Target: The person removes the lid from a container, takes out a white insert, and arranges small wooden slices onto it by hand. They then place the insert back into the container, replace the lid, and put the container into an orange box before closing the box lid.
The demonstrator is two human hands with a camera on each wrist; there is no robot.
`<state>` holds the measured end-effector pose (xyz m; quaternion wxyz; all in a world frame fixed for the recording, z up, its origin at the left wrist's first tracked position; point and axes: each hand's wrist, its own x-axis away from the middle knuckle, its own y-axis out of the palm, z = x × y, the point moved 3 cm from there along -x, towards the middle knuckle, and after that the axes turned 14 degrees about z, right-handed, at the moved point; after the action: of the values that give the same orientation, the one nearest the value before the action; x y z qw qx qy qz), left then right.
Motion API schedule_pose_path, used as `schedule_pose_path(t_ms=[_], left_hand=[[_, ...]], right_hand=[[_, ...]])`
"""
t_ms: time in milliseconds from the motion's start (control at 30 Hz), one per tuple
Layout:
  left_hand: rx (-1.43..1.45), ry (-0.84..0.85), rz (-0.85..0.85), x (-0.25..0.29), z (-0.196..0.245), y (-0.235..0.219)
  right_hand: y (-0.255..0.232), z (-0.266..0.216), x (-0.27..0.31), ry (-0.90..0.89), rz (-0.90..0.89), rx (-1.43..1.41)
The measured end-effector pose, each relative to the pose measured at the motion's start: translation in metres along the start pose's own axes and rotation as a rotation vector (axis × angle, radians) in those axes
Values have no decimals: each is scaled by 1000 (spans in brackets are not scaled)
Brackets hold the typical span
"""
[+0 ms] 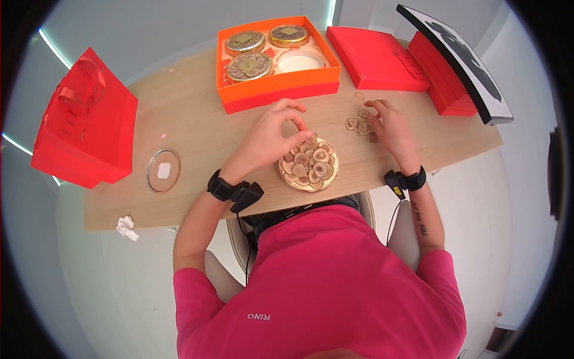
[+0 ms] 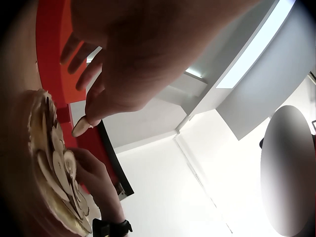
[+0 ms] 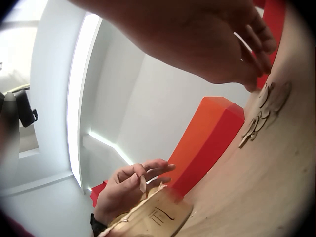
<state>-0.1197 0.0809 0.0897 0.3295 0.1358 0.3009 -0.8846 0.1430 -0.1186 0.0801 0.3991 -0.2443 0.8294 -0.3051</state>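
Note:
My left hand pinches one thin round slice between thumb and forefinger, just above the back rim of a round container heaped with overlapping slices. To the right, my right hand hangs over a small loose pile of slices on the table, fingers bent downward. In the right wrist view its fingertips are close to the pile; whether they touch a slice I cannot tell.
An orange-red box at the back holds three lidded round tins and a round white recess. Right of it lie a red lid and a tilted black-edged panel. On the left are a red bag, a clear round lid and crumpled tissue.

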Motion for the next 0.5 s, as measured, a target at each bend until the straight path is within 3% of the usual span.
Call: schedule_pose_path(t_ms=[100, 200, 300, 500], left_hand=[[-54, 18, 16, 2, 1, 3], [-55, -45, -36, 3, 3, 5], [-104, 64, -33, 4, -3, 6], [-181, 120, -81, 6, -2, 4]], right_hand=[[18, 11, 1, -221, 80, -18], [23, 13, 0, -158, -17, -12], [22, 13, 0, -99, -25, -1], [22, 17, -1, -33, -33, -31]])
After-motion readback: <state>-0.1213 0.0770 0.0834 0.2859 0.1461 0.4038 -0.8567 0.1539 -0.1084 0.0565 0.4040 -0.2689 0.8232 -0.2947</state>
